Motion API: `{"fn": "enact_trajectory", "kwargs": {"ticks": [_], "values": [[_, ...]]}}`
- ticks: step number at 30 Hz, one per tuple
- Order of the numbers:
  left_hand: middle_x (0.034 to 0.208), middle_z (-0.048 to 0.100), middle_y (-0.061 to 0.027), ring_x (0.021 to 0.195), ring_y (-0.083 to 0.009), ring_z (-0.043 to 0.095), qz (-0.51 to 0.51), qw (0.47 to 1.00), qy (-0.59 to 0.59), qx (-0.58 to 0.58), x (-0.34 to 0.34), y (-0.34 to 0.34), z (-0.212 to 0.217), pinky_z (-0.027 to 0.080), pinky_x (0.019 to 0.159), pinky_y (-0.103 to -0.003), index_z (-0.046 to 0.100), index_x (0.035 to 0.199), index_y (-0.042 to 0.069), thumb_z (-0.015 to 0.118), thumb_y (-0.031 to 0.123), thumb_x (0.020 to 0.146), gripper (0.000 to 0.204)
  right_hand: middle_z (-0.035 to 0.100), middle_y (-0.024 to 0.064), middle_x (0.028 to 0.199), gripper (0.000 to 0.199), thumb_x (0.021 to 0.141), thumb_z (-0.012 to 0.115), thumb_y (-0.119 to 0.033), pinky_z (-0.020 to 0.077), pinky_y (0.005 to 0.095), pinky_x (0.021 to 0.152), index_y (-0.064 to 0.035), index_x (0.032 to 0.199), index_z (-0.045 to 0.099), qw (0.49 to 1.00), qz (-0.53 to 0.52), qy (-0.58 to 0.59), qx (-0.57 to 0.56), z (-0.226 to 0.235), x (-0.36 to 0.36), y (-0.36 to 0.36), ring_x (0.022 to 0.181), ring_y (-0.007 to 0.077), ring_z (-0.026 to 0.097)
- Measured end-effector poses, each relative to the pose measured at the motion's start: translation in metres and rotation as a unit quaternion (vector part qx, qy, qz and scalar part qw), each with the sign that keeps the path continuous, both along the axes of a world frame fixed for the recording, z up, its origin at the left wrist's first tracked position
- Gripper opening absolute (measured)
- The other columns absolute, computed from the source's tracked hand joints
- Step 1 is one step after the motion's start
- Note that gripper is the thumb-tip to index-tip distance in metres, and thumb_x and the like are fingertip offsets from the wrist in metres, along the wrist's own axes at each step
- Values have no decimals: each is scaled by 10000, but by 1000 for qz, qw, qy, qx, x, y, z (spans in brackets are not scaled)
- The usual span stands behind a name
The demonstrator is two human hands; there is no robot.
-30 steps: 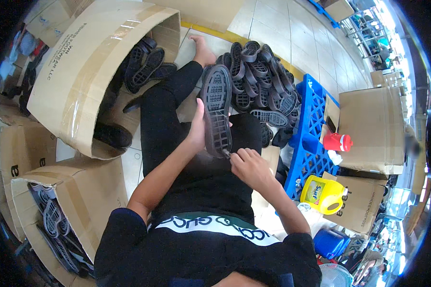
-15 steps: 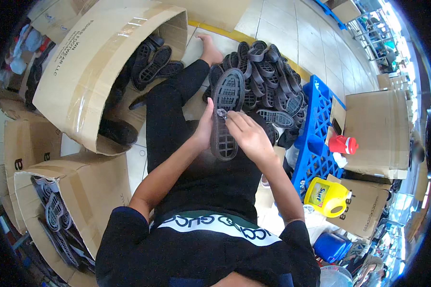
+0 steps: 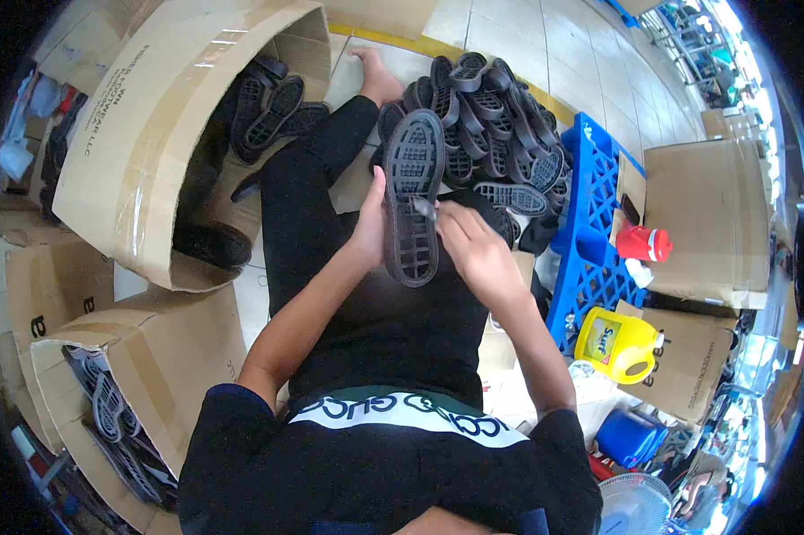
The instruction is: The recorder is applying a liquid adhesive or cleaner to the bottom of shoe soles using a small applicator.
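Observation:
My left hand (image 3: 369,230) is closed around the left edge of a black shoe sole (image 3: 414,254), holding it upright over my lap with its gridded face toward me. Between the fingertips of my right hand (image 3: 482,257) is a small, shiny greyish piece (image 3: 425,209), which lies against the middle of that sole. Its exact kind is too blurred to name. Just beyond the sole, a heap of similar black soles (image 3: 491,105) lies on the floor past my knee.
A large tipped carton (image 3: 116,134) with soles inside opens toward my left leg. Nearer on the left stands another carton (image 3: 179,348) of soles. On the right are a blue pallet (image 3: 584,165), a red jug (image 3: 641,243), a yellow jug (image 3: 609,346) and a fan (image 3: 635,508).
The fingers of my right hand, with the greyish piece, have shifted a little outward toward the sole's right edge. My left hand keeps its hold. The whole view has moved slightly.

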State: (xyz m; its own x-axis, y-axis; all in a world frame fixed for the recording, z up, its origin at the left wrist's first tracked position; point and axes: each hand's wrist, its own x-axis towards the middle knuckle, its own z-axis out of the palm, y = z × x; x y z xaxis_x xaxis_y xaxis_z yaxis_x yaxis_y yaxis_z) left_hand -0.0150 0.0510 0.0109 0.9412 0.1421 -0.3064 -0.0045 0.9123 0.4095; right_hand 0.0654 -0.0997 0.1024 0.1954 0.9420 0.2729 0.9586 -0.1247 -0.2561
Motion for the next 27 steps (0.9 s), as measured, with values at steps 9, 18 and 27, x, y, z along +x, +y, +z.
{"fn": "enact_trajectory", "kwargs": {"ticks": [9,18,27], "values": [[1008,653,-173,834,-295,670,29,999,19,20,-5,5,-14,556,745,-412,524,1263,11,204,762,913,889,545,129,1013,189,745,582,-34,524,321,794,2,929,553,986,124,-3,-110,3,-28,-30,891,243,582],[1064,642,-163,862,-297,664,-10,998,38,39,5,0,-13,560,759,-419,515,1289,21,203,778,900,907,563,139,1071,220,758,575,-42,527,347,818,1,972,558,999,10,11,32,-16,-10,-22,936,274,602],[1143,626,-196,983,-359,640,-48,989,136,41,22,-11,-20,520,876,-499,486,1345,36,232,713,942,828,630,123,1138,106,892,628,-46,527,320,814,-4,988,620,889,-161,399,159,-48,-37,-101,897,225,640]]}}
